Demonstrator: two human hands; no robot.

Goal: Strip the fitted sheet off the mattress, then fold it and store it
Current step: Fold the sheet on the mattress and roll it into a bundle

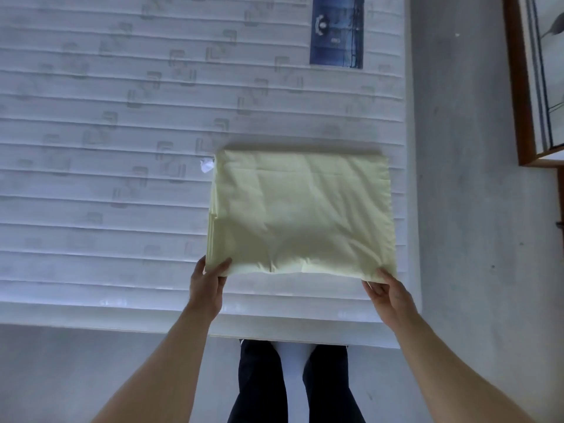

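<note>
**A:** At the near edge of the bed, what has each grip got?

**B:** The left hand [207, 286] pinches the near left corner of the fitted sheet [300, 212], thumb on top of the cloth, fingers tucked beneath. The right hand [389, 293] pinches the near right corner the same way, so both grips are closed on fabric, one at each end of the near hem.

**A:** And beyond the grips?

**B:** The pale yellow sheet, folded into a thick rectangle, lies flat just ahead of both hands on the bare mattress [106, 178], close to the mattress's right side. Farther ahead of the right grip, a blue label [336, 32] lies on the quilted top.

**A:** Anything off the bed?

**B:** Right of the right grip runs grey floor [464, 178], with a wood-framed panel [525, 87] at the far right. Behind the grips, the person's dark trouser legs [262, 380] stand against the mattress edge.
</note>
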